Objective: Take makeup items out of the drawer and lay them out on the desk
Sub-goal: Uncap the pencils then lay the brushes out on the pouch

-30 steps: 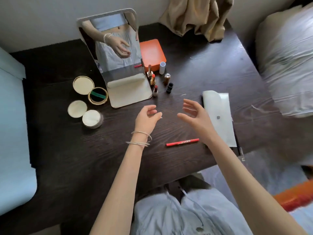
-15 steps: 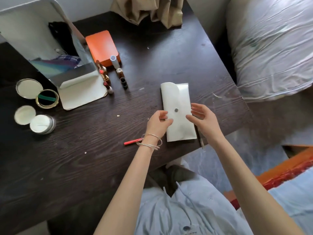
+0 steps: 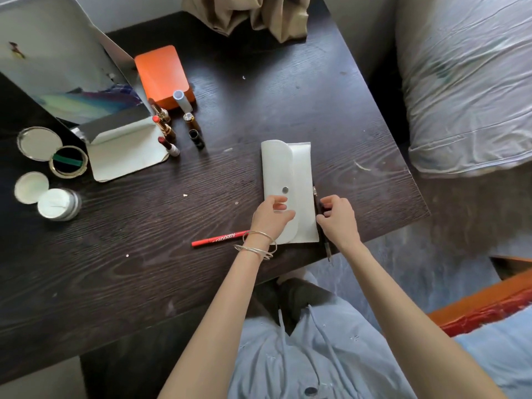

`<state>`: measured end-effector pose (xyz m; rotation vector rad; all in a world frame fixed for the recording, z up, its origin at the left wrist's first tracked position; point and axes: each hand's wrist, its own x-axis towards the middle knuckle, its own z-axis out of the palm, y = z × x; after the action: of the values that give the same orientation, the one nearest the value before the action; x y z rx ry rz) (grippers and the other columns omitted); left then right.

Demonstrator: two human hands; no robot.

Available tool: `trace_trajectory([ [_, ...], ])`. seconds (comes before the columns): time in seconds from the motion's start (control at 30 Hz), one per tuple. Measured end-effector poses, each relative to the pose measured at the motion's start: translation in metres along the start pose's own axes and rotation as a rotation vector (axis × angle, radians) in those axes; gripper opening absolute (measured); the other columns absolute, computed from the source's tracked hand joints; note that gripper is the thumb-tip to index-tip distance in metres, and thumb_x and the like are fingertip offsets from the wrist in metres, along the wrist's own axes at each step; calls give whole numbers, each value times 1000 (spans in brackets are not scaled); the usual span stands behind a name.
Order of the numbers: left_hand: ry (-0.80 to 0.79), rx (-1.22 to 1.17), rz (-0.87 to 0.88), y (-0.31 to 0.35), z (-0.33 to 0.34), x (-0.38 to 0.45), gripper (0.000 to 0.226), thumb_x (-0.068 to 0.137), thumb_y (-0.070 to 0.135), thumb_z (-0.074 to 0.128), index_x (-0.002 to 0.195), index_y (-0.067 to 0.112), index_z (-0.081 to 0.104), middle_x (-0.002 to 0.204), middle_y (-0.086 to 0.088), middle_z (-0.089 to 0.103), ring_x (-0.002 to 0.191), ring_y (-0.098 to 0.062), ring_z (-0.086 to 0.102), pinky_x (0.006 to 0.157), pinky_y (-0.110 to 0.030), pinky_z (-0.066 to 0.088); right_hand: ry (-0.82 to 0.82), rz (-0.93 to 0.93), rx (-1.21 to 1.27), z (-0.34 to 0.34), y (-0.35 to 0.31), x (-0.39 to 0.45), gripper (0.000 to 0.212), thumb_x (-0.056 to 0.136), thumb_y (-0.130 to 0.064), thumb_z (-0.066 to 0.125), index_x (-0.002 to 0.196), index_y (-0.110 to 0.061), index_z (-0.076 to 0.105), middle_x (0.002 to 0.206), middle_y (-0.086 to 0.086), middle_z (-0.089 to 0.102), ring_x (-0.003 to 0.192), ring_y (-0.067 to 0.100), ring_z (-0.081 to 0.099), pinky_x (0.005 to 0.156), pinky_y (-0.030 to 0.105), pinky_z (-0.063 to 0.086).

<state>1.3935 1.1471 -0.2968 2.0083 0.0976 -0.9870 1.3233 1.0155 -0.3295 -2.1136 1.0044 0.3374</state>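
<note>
1. 1 white pouch lies flat on the dark desk, near the front right edge, flap closed with 1 metal snap showing.
2. Left hand rests on the pouch's lower flap, fingers loosely curled; cannot tell whether it grips the flap or only presses it. 2 thin bangles on that wrist.
3. Right hand is at the pouch's right edge, fingers curled round 1 thin dark pencil lying right against that edge.
4. 1 red pencil lies on the desk just left of the left wrist, its right end hidden behind the wrist.
5. Lipstick group, upper middle, just right of the mirror: 3 uncapped lipsticks in a row, plus 3 standing tubes beside them: 1 white, 1 with a jewelled top, 1 black.
6. 1 orange box behind them.
7. 1 folding mirror on its stand, far left.
8. Left of the mirror: 2 open round cases, each with its lid just beside it: gold one, silver one.
</note>
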Motion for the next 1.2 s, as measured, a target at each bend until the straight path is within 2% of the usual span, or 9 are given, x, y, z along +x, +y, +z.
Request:
trace_trajectory([
  [0.23, -2, -25, -12, 1, 4, 0, 35, 87, 13, 59, 122, 14, 55, 114, -3, 61, 101, -15, 56, 99, -37, 46, 37, 21, -168, 3, -5, 4, 24, 82, -11, 57, 106, -9, 54, 103, 7, 61, 96, 29, 57, 73, 32, 39],
  [0.37, -30, -65, 21, 4, 4, 1, 31, 88, 11, 57, 118, 15, 59, 113, -4, 63, 101, -15, 56, 99, -38, 47, 87, 31, 148, -11, -11, 2, 21, 80, -13, 63, 101, -12, 60, 84, -3, 61, 87, 20, 63, 82, 36, 52],
  [0.47, -93, -181, 36, 10, 1, -2, 26, 90, 11, 56, 116, 13, 61, 105, -6, 64, 98, -16, 60, 87, -29, 49, 24, -38, 465, -22, -34, -3, 16, 82, -6, 64, 96, -12, 60, 78, -4, 59, 76, 12, 60, 74, 27, 57],
  [0.63, -120, -284, 34, 12, -18, -11, 23, 94, 12, 51, 116, 9, 60, 79, 2, 63, 58, -1, 62, 58, -12, 50, -108, -142, 605, -25, -73, -3, 18, 82, -5, 65, 100, -3, 62, 84, 2, 62, 79, 16, 64, 73, 27, 57],
  [0.77, 30, -390, 31, -7, -52, -16, 21, 93, 9, 53, 112, 5, 61, 71, 0, 60, 39, 2, 45, 40, -8, 34, 7, -268, 374, -3, -95, -10, 32, 82, -11, 69, 109, -6, 52, 96, 2, 58, 83, 17, 59, 75, 25, 51],
  [0.9, 147, -342, 45, -30, -93, -23, 24, 87, 13, 63, 111, 10, 67, 63, 3, 59, 39, 3, 45, 40, -9, 33, 127, -698, -74, 32, -113, -28, 46, 78, -5, 69, 121, -12, 55, 121, 11, 49, 107, 26, 48, 84, 31, 46],
  [1.0, 166, -297, 83, -43, -136, -27, 24, 85, 9, 65, 109, 12, 68, 69, -1, 62, 52, -2, 52, 48, -11, 41, 109, -957, -359, 67, -138, -45, 28, 73, -9, 70, 101, -15, 67, 101, 6, 65, 96, 34, 53, 75, 38, 53],
  [1.07, 217, -348, 104, -52, -166, -33, 21, 86, 6, 63, 106, 8, 68, 71, -1, 61, 51, 0, 56, 52, -10, 48, 82, -929, -378, 82, -163, -54, 14, 80, -17, 65, 94, -13, 67, 90, 3, 65, 91, 30, 53, 63, 36, 49],
  [1.2, 328, -837, 26, -69, -219, -43, 20, 95, 24, 51, 100, 7, 61, 81, -2, 61, 69, -11, 61, 63, -20, 55, -132, -751, -234, 112, -208, -67, 14, 88, -26, 63, 95, -15, 67, 93, -2, 65, 90, 16, 54, 70, 31, 43],
])
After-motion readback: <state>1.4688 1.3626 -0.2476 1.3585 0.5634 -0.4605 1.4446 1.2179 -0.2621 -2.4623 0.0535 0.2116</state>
